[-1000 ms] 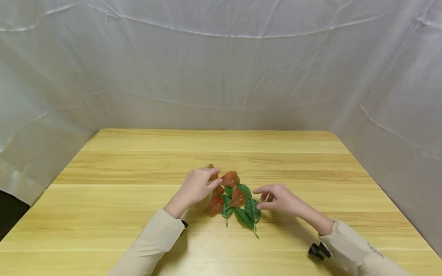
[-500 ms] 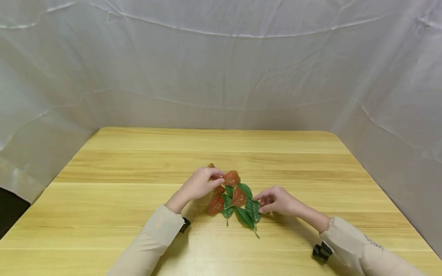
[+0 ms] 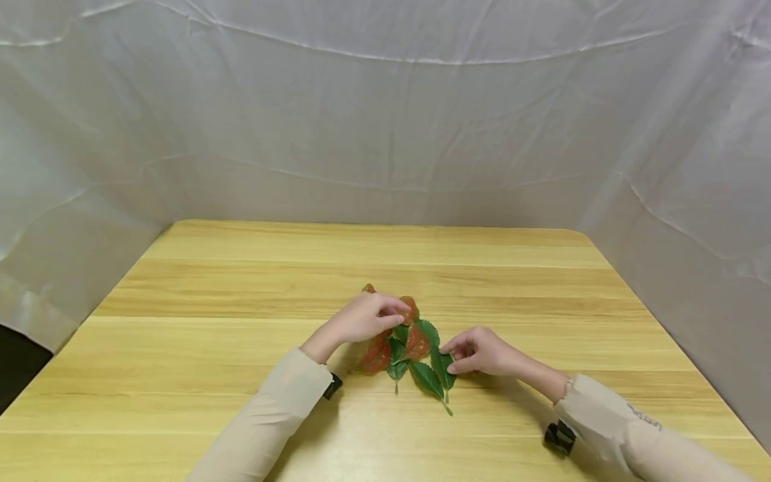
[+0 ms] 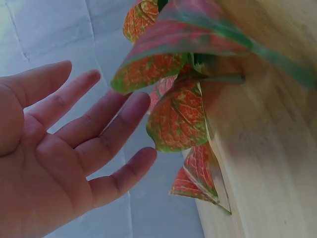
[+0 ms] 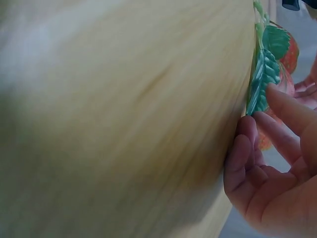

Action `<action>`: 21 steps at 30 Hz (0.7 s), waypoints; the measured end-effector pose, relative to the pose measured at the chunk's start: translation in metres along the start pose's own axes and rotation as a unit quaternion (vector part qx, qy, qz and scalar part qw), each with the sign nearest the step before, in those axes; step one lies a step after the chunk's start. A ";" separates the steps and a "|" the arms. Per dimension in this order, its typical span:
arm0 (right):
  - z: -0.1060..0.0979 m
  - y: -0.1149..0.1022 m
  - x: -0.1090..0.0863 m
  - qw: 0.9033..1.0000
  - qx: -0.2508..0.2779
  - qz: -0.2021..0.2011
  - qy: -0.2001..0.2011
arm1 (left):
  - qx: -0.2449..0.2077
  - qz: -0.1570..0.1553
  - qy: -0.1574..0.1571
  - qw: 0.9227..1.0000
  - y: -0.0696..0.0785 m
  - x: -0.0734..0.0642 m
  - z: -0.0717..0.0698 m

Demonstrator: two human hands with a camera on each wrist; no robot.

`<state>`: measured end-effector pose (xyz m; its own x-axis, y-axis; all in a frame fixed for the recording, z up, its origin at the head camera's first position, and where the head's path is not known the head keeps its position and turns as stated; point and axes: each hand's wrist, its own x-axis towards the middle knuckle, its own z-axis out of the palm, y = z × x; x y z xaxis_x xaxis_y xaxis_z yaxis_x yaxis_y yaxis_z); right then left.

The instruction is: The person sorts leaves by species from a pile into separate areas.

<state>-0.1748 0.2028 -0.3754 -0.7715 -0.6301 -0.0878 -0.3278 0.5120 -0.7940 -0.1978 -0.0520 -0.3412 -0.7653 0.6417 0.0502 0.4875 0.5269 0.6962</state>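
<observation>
Red-and-green artificial leaves lie in a cluster on the wooden table. My left hand hovers over the red leaves at the cluster's left, fingers loosely extended and holding nothing. In the left wrist view its fingertips are right at the edge of an upright orange-red leaf. At the cluster's right side, my right hand pinches the edge of a serrated green leaf between thumb and index finger. The thumb lies on this leaf's face in the right wrist view. Beside it are another green leaf and a red leaf.
The light wooden table extends around the cluster on all sides. Pale fabric sheeting hangs behind and at both sides of it. A black wrist device sits below the right sleeve, another by the left cuff.
My right hand has closed in on the green leaf's edge, its thumb and fingers drawing together on it. The left hand has slid to the right over the red leaves.
</observation>
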 end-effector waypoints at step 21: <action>0.007 0.002 0.004 0.998 -0.056 0.001 0.015 | 0.051 -0.001 -0.054 0.997 0.010 0.015 0.013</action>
<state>-0.1744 0.1975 -0.3819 -0.7877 -0.6121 -0.0694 -0.3842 0.5762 -0.7214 -0.1990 -0.0299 -0.3427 -0.7193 0.6938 -0.0337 0.5300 0.5796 0.6190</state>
